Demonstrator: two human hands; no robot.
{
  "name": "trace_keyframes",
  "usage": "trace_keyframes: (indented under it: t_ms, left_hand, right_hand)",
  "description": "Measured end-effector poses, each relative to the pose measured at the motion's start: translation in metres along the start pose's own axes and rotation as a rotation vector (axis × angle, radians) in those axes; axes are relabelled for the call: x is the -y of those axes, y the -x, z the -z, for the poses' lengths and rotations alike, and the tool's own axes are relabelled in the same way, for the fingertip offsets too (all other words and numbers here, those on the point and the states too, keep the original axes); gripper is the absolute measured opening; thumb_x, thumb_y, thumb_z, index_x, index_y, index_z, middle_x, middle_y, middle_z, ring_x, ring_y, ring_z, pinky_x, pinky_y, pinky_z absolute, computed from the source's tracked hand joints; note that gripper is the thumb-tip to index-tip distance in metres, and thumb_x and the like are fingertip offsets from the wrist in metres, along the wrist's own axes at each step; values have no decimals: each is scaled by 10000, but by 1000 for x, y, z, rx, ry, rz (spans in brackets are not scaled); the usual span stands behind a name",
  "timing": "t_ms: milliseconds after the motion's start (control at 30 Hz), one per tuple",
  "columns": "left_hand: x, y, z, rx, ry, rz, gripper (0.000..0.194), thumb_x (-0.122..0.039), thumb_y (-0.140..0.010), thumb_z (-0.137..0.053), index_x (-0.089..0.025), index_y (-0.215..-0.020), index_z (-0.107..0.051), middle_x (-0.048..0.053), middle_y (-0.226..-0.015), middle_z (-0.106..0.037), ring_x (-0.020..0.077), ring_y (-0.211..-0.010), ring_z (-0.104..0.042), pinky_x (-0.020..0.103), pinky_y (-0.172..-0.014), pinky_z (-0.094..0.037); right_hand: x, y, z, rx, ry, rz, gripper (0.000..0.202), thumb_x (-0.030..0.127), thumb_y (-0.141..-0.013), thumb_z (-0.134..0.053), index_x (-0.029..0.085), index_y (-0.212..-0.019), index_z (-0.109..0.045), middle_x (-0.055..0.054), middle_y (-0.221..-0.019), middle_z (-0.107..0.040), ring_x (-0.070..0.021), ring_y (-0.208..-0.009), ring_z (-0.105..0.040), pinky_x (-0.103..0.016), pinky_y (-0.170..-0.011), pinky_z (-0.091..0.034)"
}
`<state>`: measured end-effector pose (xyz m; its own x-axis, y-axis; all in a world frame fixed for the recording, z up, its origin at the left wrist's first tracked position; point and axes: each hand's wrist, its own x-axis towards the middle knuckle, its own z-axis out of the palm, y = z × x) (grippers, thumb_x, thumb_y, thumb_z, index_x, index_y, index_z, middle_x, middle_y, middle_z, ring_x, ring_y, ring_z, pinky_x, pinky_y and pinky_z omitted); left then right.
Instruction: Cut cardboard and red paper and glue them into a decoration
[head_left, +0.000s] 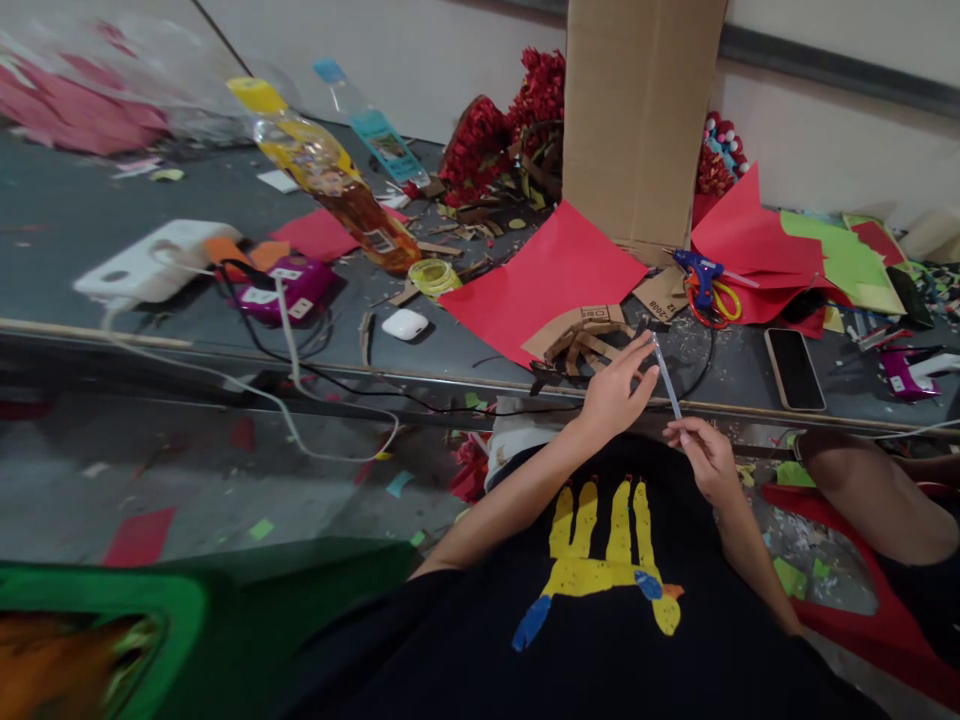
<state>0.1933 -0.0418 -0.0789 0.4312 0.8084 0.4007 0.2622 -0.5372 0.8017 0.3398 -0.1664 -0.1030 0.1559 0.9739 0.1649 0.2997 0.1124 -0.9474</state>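
Observation:
A slim translucent stick, by its look a hot glue stick (667,378), slants between my two hands over the table's front edge. My right hand (705,458) pinches its lower end. At the upper end, the fingertips of my left hand (619,388) close on the tip, with the other fingers loosely bent. Just behind my left hand lies a bundle of curved brown cardboard strips (581,345), partly covered by it. A blue glue gun (701,275) rests beyond the hands, beside yellow-and-orange-handled scissors (726,302).
Red paper sheets (551,275) and a tall cardboard panel (641,120) are behind. A phone (795,370) lies right. Bottles (337,185), a roll of tape (433,277), a white case (405,324) and a power strip (157,260) stand left. Cables hang off the edge. Another person's leg (877,490) is right.

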Motion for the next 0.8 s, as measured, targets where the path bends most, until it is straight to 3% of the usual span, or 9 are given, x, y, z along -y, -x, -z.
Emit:
trace_keyframes:
  t_ms: [333,467,800]
  left_hand:
    - [-5,4,-2,-7,-36,-43,398,-353,-940,-450,-201,-1294,-550,111,-1395,-522,152,-778,-692,261,-663,-563]
    - [-10,6,0,-3,-44,-56,403,-366,-945,-440,-205,-1299,-546,114,-1392,-525,152,-795,-694,227,-593,-542]
    - [-22,1,11,-13,-94,-145,408,-357,-952,-420,-185,-1306,-526,121,-1387,-529,132,-799,-691,204,-587,-534]
  right_hand:
    - [12,5,2,24,94,96,211,279,-921,-471,223,-998,-659,-41,-890,-696,-147,-750,-641,-310,-742,-539]
    - [20,7,3,29,137,124,219,268,-924,-456,222,-997,-657,-48,-910,-693,-152,-761,-640,-315,-736,-543]
    - [37,6,10,35,182,231,228,215,-915,-449,237,-991,-663,-41,-897,-690,-149,-749,-635,-303,-718,-534]
